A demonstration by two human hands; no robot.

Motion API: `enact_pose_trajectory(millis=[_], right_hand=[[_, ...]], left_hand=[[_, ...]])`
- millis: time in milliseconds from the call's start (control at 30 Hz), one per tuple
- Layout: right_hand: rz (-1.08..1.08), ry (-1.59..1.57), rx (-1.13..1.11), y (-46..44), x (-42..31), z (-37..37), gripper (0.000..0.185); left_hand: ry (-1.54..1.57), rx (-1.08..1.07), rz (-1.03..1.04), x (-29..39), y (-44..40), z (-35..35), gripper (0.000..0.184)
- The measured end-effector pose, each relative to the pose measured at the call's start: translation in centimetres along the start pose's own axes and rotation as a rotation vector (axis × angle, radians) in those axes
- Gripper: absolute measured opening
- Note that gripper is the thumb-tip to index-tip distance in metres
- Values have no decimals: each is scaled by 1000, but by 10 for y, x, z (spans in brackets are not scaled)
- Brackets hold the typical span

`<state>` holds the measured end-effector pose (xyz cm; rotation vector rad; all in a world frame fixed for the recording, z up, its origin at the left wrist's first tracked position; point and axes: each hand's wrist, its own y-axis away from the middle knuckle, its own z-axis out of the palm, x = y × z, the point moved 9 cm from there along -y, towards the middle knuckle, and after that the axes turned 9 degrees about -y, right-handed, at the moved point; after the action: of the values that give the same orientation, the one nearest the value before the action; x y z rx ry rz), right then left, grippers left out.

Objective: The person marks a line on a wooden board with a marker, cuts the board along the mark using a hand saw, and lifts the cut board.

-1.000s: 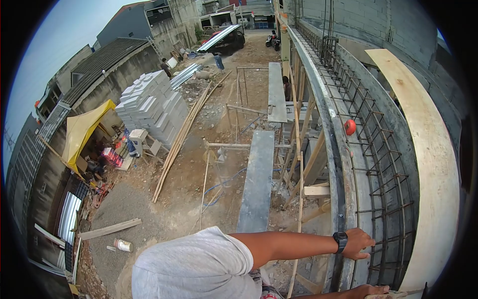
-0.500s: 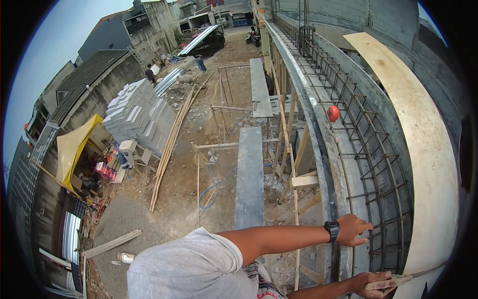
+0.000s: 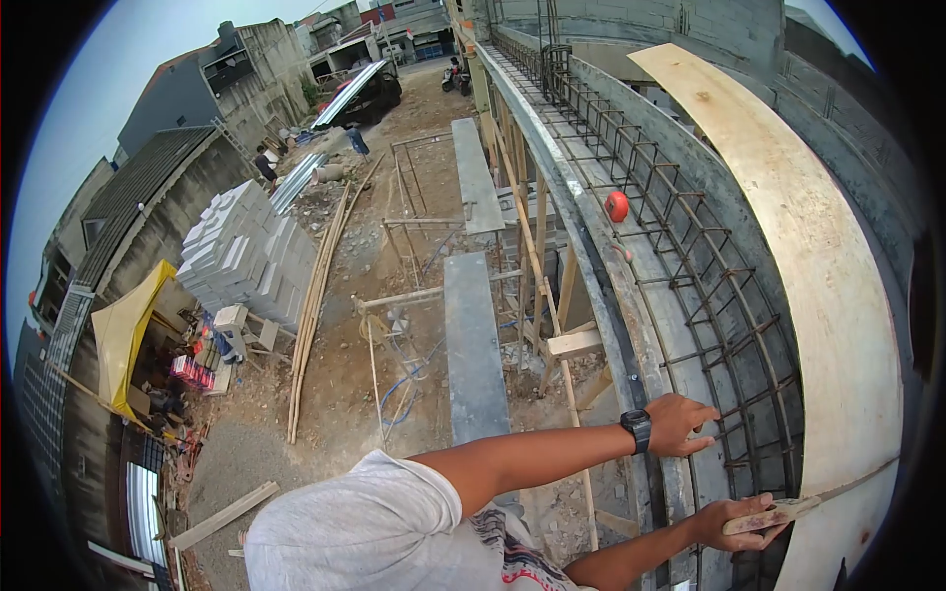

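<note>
My left hand (image 3: 682, 425), with a black watch on the wrist, reaches over the concrete form's edge beside the steel rebar cage (image 3: 731, 345). Its fingers are apart and nothing shows in them. Lower down, my right hand (image 3: 737, 522) is wrapped round the worn wooden handle of a tool (image 3: 788, 512). A thin line runs from that handle across the pale plywood strip (image 3: 823, 295); it looks like a blade seen edge-on, but its type is unclear. The strip curves along the form's far side.
A red round object (image 3: 617, 207) sits on the form's inner edge. Wooden props and a bamboo pole stand left of the form. Grey scaffold planks (image 3: 475, 345) lie below, over the dirt ground. Stacked blocks (image 3: 251, 258) and two distant people (image 3: 266, 164) are at the left.
The whole view has shifted, with the scene sliding left. My right hand and its tool show more fully, higher over the form. My left hand stays by the rebar, slightly higher in view.
</note>
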<state>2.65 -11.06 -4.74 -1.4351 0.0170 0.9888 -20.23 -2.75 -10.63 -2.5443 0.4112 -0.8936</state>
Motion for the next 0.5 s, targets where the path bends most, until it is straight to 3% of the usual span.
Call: enact_pose_trajectory(millis=[33, 300, 500], right_hand=[[106, -71, -3, 3, 6, 1, 48], [-17, 90, -48, 2, -2, -1, 51], [52, 17, -8, 1, 0, -1, 54]], left_hand=[[4, -4, -5, 0, 0, -1, 40], [-45, -56, -53, 2, -4, -3, 33], [-99, -32, -22, 3, -3, -2, 35]])
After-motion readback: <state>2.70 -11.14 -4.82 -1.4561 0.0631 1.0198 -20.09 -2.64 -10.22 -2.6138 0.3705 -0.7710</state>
